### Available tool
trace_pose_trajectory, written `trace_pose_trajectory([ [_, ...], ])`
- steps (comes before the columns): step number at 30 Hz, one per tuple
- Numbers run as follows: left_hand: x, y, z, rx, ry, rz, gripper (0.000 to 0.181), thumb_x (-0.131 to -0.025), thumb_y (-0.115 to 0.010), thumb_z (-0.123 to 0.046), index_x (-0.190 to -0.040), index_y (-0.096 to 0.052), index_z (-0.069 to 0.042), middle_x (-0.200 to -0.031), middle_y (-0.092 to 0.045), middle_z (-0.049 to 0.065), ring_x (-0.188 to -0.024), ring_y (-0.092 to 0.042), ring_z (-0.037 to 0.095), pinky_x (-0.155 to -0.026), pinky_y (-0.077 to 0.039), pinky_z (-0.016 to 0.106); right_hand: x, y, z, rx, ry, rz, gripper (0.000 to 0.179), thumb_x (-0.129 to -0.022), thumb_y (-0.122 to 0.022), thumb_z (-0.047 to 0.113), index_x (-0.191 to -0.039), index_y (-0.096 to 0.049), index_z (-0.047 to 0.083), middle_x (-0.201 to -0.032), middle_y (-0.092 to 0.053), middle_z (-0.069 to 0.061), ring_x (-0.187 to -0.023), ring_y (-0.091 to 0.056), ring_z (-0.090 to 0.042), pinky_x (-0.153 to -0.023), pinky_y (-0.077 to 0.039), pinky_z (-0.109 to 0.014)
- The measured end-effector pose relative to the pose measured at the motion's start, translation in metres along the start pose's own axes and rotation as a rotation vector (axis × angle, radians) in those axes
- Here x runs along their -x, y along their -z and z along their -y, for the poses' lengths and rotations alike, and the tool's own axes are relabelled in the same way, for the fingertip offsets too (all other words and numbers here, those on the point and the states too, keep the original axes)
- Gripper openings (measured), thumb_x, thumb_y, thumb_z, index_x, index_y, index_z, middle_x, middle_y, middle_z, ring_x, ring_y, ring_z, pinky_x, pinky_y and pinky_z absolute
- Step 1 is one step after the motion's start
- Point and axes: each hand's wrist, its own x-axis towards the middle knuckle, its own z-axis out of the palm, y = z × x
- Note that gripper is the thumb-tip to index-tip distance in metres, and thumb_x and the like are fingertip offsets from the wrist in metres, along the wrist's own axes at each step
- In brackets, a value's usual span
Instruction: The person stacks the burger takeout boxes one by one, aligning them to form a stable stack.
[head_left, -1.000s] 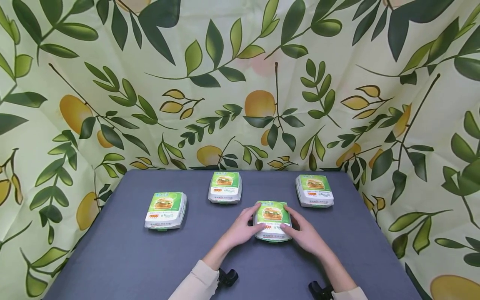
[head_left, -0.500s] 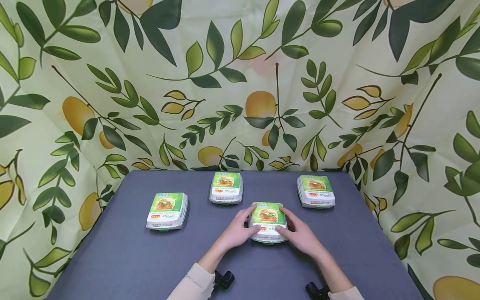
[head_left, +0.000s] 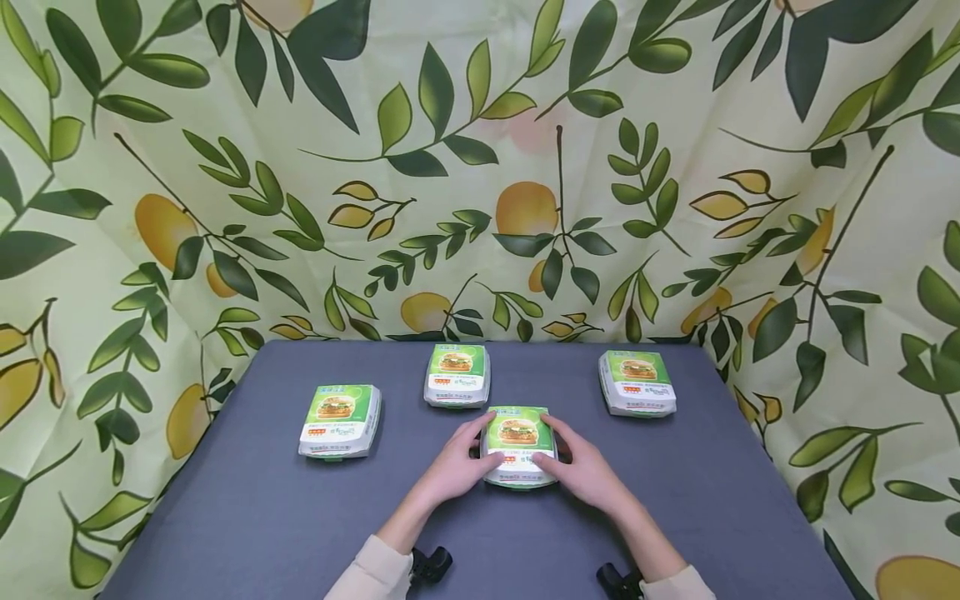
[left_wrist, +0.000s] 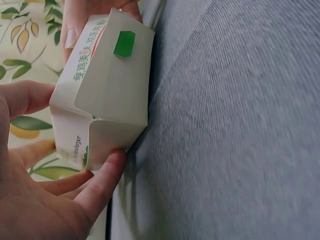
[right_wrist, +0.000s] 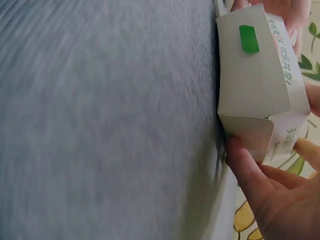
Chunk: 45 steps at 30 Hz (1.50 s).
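Note:
A closed burger box point(head_left: 519, 442), green and white with a burger picture on its lid, lies between both hands near the middle of the table. On its left side the left hand point(head_left: 459, 462) grips it, thumb on the front top edge and fingers along the side. The right hand point(head_left: 585, 471) holds the opposite side in the same way. Seen from the left wrist, the box point(left_wrist: 112, 75) shows its front flap with a green tab, its bottom at the table surface. The right wrist view shows the same front of the box point(right_wrist: 252, 70), fingers under its side.
Three more burger boxes of the same kind stand on the grey-blue table point(head_left: 247, 517): a left box point(head_left: 341, 421), a back middle box point(head_left: 457, 375) and a back right box point(head_left: 637, 383). A leaf-patterned cloth point(head_left: 420, 250) hangs behind and beside the table.
Both hands have shifted the held burger box to the left across the table, keeping their grip. The other boxes keep their places; the head view has drifted slightly.

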Motion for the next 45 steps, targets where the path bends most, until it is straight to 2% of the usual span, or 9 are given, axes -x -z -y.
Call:
trace_pose_trajectory([
  [7,0.01,0.01,0.004,-0.018,0.0,-0.018,0.067,-0.096,-0.07,-0.032,-0.156,-0.043,-0.019,-0.149,-0.044,0.019,-0.123,-0.055,0.038,-0.095,-0.047,0.054,-0.002,-0.011,0.009,-0.016,0.013,0.0,0.073,-0.091,-0.074,0.046,-0.153,-0.046,0.019,-0.151,-0.049,-0.016,-0.125,-0.058,-0.034,-0.101,-0.046,-0.053],
  [14,0.021,0.016,0.01,-0.012,0.008,-0.027,0.068,-0.097,-0.068,-0.034,-0.157,-0.04,-0.018,-0.147,-0.044,0.017,-0.124,-0.054,0.035,-0.093,-0.047,0.051,-0.002,-0.022,0.015,-0.024,0.04,0.018,0.073,-0.091,-0.075,0.043,-0.152,-0.047,0.016,-0.15,-0.049,-0.017,-0.122,-0.06,-0.032,-0.1,-0.047,-0.052],
  [24,0.03,0.018,0.014,0.023,-0.065,-0.001,0.073,-0.099,-0.067,-0.033,-0.16,-0.033,-0.012,-0.147,-0.042,0.021,-0.126,-0.053,0.033,-0.092,-0.053,0.04,0.008,-0.025,0.023,-0.019,0.037,0.017,0.071,-0.092,-0.075,0.041,-0.152,-0.048,0.015,-0.151,-0.047,-0.018,-0.117,-0.062,-0.03,-0.096,-0.049,-0.052],
  [30,0.03,0.015,0.018,0.067,-0.053,0.046,0.086,-0.095,-0.072,-0.035,-0.163,-0.023,-0.016,-0.149,-0.037,0.023,-0.124,-0.055,0.033,-0.091,-0.054,0.037,0.013,-0.02,0.023,-0.035,0.029,0.014,0.069,-0.093,-0.074,0.041,-0.152,-0.048,0.017,-0.152,-0.046,-0.018,-0.12,-0.061,-0.033,-0.1,-0.047,-0.055],
  [38,0.03,0.012,0.018,0.032,-0.035,0.036,0.091,-0.092,-0.074,-0.04,-0.162,-0.022,-0.016,-0.147,-0.04,0.022,-0.113,-0.062,0.028,-0.087,-0.053,0.036,0.023,-0.004,0.023,-0.052,0.002,0.045,0.066,-0.095,-0.072,0.041,-0.153,-0.047,0.021,-0.152,-0.047,-0.015,-0.123,-0.06,-0.032,-0.095,-0.051,-0.05],
  [45,0.03,0.013,0.016,-0.008,-0.013,0.025,0.09,-0.093,-0.072,-0.043,-0.163,-0.021,-0.018,-0.151,-0.039,0.02,-0.123,-0.055,0.029,-0.093,-0.051,0.041,0.028,0.015,0.023,0.007,-0.005,0.052,0.064,-0.096,-0.071,0.037,-0.153,-0.047,0.016,-0.15,-0.049,-0.016,-0.124,-0.059,-0.031,-0.096,-0.052,-0.048],
])
